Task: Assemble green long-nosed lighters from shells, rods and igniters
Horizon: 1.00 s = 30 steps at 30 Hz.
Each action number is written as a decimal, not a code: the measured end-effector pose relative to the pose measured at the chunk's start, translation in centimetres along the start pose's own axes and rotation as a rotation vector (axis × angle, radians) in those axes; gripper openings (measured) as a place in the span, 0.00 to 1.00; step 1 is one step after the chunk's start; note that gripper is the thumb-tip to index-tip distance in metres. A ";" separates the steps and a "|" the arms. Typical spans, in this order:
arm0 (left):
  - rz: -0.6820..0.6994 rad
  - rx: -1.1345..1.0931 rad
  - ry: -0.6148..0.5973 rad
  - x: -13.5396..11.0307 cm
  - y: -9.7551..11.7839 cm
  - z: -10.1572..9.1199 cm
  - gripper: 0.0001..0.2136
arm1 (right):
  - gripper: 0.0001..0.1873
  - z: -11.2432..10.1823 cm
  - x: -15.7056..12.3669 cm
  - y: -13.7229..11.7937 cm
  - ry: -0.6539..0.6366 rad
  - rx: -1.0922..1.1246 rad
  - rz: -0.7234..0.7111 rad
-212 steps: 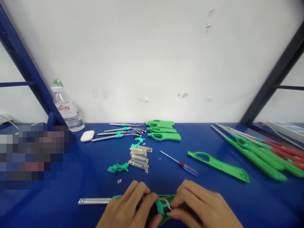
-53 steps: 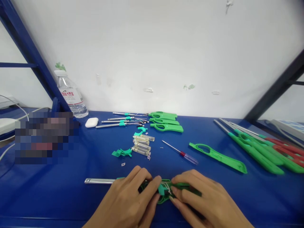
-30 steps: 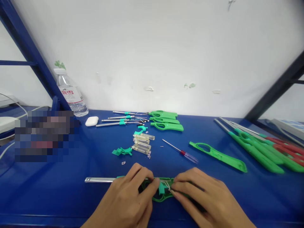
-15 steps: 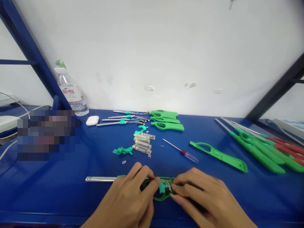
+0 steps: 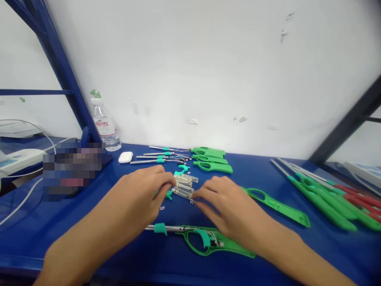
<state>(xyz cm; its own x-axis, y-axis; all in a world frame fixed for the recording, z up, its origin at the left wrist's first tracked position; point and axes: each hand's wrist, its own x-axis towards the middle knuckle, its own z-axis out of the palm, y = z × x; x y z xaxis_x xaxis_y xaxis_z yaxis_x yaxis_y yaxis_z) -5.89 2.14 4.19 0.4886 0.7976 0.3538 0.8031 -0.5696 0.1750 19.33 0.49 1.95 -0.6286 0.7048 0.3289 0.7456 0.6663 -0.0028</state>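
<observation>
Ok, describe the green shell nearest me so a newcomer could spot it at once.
On the blue table, look below the left hand and right hand. There lies an open green shell with a metal rod at its left end. Unlike the bare green half to its upper right, it has a curved teal piece and pale wires inside.

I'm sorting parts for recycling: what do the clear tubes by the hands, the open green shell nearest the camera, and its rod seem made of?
Clear tubes: probably plastic, glossy; see-through with highlights, though glass is possible.
Green shell: likely moulded plastic, smooth; evenly coloured, with a thin rim.
Rod: apparently metal, shiny; silvery with bright streaks.
</observation>
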 end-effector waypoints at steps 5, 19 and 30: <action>-0.129 -0.055 -0.278 0.2 -1.4 -0.2 0.13 | 0.07 0.6 4.4 -0.2 -0.070 -0.139 -0.048; -0.143 -0.057 -0.340 -0.5 -1.3 2.0 0.09 | 0.05 1.7 4.1 -0.1 -0.019 -0.183 0.074; -0.112 -0.097 -0.341 -0.7 -1.7 2.1 0.11 | 0.15 -2.5 -3.0 2.4 0.355 0.393 0.404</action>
<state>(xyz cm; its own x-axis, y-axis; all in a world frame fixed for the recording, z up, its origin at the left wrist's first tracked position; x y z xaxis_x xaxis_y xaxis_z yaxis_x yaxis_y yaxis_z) -6.85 2.93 1.67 0.4978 0.8673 0.0042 0.8301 -0.4779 0.2872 23.48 -0.62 3.28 -0.1554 0.8392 0.5211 0.7290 0.4534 -0.5128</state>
